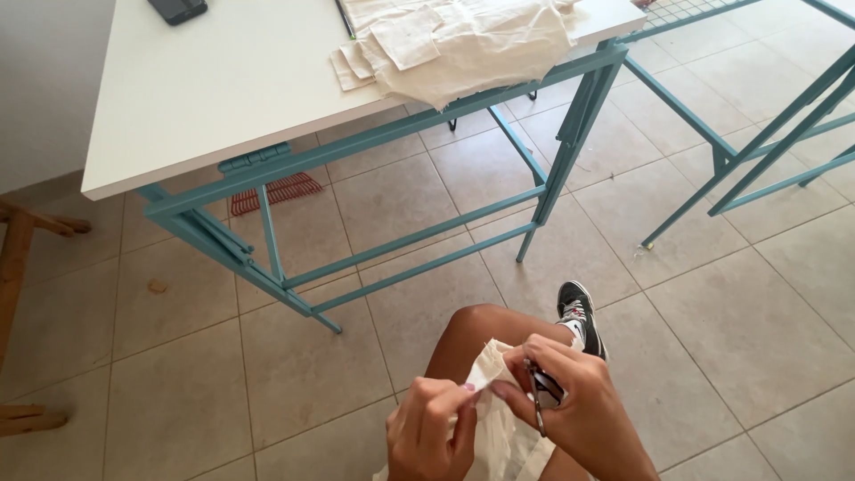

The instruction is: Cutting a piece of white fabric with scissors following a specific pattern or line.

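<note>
Left hand (432, 436) lowest in frame, fingers pinched together on the edge of a cream cloth (499, 428) that lies over the lap. Right hand (574, 410) just right of the cloth, closed around small scissors (537, 401); grey metal, blades pointing down beside the cloth edge. Whether the blades are apart cannot be told.

Judgement on technique: keep the pinched edge taut between the two hands so thin fabric does not fold into the blades; cut with the tips, short snips, left fingertips held back from the cut line. Bare knee (476, 325) lies directly under the cloth, so blades should angle away from the skin.

Materials: the cloth is thin, limp woven stuff, creased, with a frayed thread at its upper corner. Beyond the cloth, a black-and-white sneaker (579, 316) on a matte beige tiled floor (757, 294). Further beyond, a counter (240, 89) with smooth white top and teal metal folding frame. On it, a pile (463, 40) of similar cream fabric pieces overhanging the near edge, and a dark phone (176, 9) at the far left.
</note>
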